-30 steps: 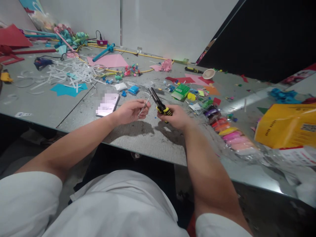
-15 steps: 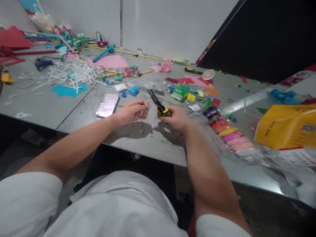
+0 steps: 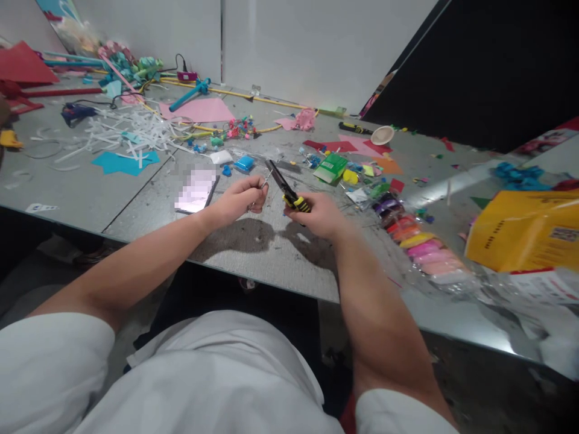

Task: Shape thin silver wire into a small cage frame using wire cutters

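Note:
Twisted silver wire [image 3: 267, 179] is pinched in my left hand [image 3: 242, 200], its upper end sticking out past the fingertips. My right hand [image 3: 319, 214] grips pliers [image 3: 284, 185] with long dark jaws and yellow-and-black handles. The jaws point up and away, and their tip is close to the wire's end; whether they touch I cannot tell. Both hands are above the grey table [image 3: 298, 274], casting shadows on it. A phone [image 3: 198, 190] with a lit screen lies just left of my left hand.
White paper strips [image 3: 140, 129] and a blue paper piece [image 3: 126, 163] lie to the left. Clay packs [image 3: 432, 253] and a yellow bag [image 3: 527, 232] are on the right. Beyond the hands are a blue packet [image 3: 245, 164], a green box [image 3: 332, 167] and a pink sheet [image 3: 199, 111].
My left fingers have closed further around the wire, so less of it shows. Both hands and the pliers have shifted slightly left.

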Demonstrator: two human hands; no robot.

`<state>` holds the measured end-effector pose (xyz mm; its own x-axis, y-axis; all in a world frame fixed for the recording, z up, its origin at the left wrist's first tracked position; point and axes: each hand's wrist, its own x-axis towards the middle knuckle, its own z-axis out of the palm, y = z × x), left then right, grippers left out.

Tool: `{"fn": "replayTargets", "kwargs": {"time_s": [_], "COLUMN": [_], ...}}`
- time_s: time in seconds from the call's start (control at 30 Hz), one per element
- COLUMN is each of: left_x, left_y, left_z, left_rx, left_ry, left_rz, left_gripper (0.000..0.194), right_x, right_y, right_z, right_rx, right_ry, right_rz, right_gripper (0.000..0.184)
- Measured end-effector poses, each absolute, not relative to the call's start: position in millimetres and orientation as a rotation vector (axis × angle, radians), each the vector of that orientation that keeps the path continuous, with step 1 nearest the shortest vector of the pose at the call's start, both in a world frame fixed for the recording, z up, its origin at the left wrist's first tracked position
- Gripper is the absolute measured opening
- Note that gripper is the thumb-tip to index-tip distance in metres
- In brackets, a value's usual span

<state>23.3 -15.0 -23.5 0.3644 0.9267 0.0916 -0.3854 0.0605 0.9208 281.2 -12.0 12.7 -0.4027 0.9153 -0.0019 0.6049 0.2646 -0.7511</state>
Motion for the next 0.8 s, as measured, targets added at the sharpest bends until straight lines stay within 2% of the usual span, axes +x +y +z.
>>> {"fn": "replayTargets", "kwargs": {"time_s": [0.2, 0.37, 0.63, 0.8], "left_x": [20, 16, 9, 5], "left_y": [-12, -11, 2, 5], "left_z": [-10, -6, -21, -23], "left_rx": [1.075, 1.119, 1.387, 1.490], "left_ry": [0.699, 0.710, 0.774, 0.768], "left_rz": [1.156, 1.154, 1.195, 1.230], "left_gripper": [0.008, 0.013, 0.034, 0.027], "right_x": [280, 277, 267, 264], "right_y": [-14, -14, -19, -22], "right_z": [16, 13, 9, 10], "right_rx": [-1.413, -1.406, -1.416, -1.402], "right_ry": [-2.053, -2.037, -2.072, -2.048], "right_rz": [0.933, 0.929, 0.936, 0.974], "right_gripper": [0.032, 0.032, 0.034, 0.035]}}
